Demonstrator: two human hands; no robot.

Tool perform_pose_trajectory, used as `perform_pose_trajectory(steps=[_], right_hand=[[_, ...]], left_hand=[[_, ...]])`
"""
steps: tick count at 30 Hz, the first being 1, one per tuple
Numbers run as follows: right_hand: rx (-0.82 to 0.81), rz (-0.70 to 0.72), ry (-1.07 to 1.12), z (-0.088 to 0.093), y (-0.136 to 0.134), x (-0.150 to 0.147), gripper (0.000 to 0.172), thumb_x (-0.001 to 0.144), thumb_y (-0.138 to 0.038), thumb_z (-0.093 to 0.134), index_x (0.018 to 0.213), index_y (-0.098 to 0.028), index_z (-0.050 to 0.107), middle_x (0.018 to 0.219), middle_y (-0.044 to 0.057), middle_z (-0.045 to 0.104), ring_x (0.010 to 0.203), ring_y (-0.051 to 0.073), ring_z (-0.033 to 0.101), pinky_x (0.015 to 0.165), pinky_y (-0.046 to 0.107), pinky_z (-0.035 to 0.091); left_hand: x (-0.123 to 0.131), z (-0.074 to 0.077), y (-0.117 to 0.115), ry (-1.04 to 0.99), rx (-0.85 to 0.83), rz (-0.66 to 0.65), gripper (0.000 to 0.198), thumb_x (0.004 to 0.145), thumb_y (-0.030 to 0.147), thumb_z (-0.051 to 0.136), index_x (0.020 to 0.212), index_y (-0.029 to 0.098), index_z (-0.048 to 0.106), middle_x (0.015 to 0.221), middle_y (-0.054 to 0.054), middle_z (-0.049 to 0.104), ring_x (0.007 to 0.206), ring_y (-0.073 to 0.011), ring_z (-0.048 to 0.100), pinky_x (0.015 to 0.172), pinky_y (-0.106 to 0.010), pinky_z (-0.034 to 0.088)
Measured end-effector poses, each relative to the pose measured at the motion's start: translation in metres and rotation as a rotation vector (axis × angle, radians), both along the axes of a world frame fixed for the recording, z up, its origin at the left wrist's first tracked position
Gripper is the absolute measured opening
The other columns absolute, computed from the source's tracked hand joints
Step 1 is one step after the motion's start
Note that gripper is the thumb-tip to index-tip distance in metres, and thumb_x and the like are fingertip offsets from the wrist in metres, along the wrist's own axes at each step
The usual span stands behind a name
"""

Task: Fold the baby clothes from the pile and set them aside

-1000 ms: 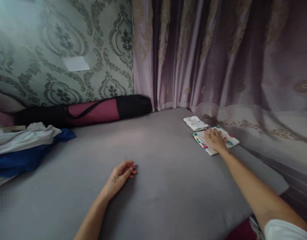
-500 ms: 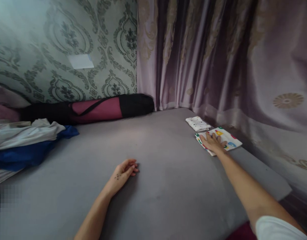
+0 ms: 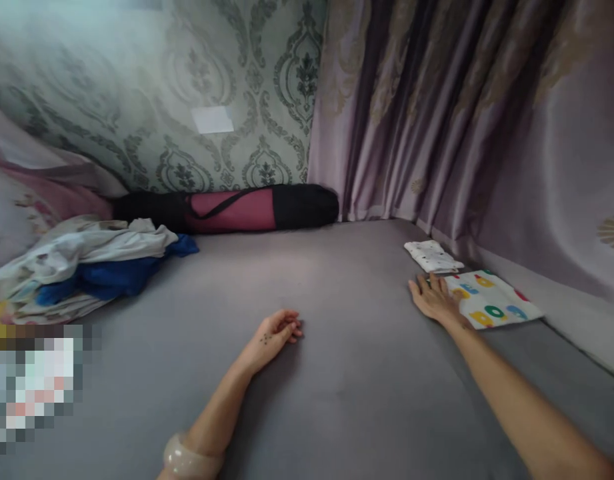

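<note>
My right hand (image 3: 435, 299) lies flat with its fingers stretched out on the left edge of a folded white cloth with coloured letters (image 3: 491, 306), near the right side of the grey bed sheet (image 3: 337, 373). A smaller folded white cloth with tiny dots (image 3: 431, 255) sits just behind it. My left hand (image 3: 275, 332) rests on the sheet in the middle, fingers loosely curled, holding nothing. A pale bangle (image 3: 191, 457) is on that wrist.
A heap of white and blue clothes (image 3: 91, 270) lies at the left. A rolled maroon and black bag (image 3: 247, 208) lies along the patterned wall (image 3: 187, 87). Mauve curtains (image 3: 461, 120) hang at the back right. A flowered pillow (image 3: 17, 207) is at far left.
The view has swung left. My right hand has slid from the top of the lettered cloth to its left edge, uncovering the letters. The left hand has stayed put.
</note>
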State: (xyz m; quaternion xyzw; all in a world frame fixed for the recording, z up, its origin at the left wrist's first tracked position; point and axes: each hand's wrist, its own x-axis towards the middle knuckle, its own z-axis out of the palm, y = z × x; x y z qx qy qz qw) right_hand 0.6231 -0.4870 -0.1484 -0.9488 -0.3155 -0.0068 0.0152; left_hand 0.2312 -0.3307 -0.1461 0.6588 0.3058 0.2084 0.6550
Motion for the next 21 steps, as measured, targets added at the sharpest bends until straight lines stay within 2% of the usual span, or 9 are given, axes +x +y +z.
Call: perform_pose_trajectory(steps=[7, 12, 16, 21], right_hand=[[0.050, -0.037, 0.001, -0.004, 0.004, 0.007, 0.071, 0.092, -0.056, 0.009, 0.144, -0.019, 0.039, 0.154, 0.013, 0.025, 0.139, 0.035, 0.021, 0.107, 0.063, 0.018], [0.171, 0.012, -0.067, -0.003, 0.013, -0.002, 0.073, 0.092, -0.052, 0.008, 0.141, -0.010, 0.042, 0.149, 0.020, 0.031, 0.137, 0.036, 0.027, 0.107, 0.062, 0.020], [0.133, 0.218, -0.108, -0.002, 0.035, -0.039, 0.069, 0.093, -0.050, 0.014, 0.139, -0.009, 0.044, 0.148, 0.022, 0.033, 0.136, 0.036, 0.029, 0.106, 0.063, 0.020], [0.076, 0.490, -0.033, 0.000, 0.070, -0.110, 0.065, 0.094, -0.048, 0.015, 0.141, -0.014, 0.044, 0.150, 0.018, 0.032, 0.138, 0.033, 0.028, 0.107, 0.058, 0.024]], left_hand=[[0.000, -0.007, 0.002, -0.061, 0.003, -0.012, 0.037, 0.079, 0.040, 0.063, 0.104, 0.014, 0.058, 0.095, -0.010, 0.064, 0.078, -0.0156, 0.065, 0.068, -0.028, 0.051], [0.004, -0.011, 0.005, -0.043, 0.005, -0.029, 0.031, 0.080, 0.038, 0.063, 0.098, 0.013, 0.060, 0.087, -0.007, 0.064, 0.073, -0.0130, 0.063, 0.068, -0.027, 0.050], [0.006, -0.011, 0.007, -0.007, -0.011, -0.036, 0.023, 0.083, 0.031, 0.060, 0.097, 0.013, 0.060, 0.082, -0.004, 0.063, 0.069, -0.0103, 0.061, 0.067, -0.025, 0.050], [0.005, -0.008, 0.008, 0.027, -0.013, -0.080, 0.020, 0.085, 0.026, 0.056, 0.100, 0.013, 0.059, 0.080, -0.004, 0.064, 0.069, -0.0100, 0.060, 0.071, -0.025, 0.049]])
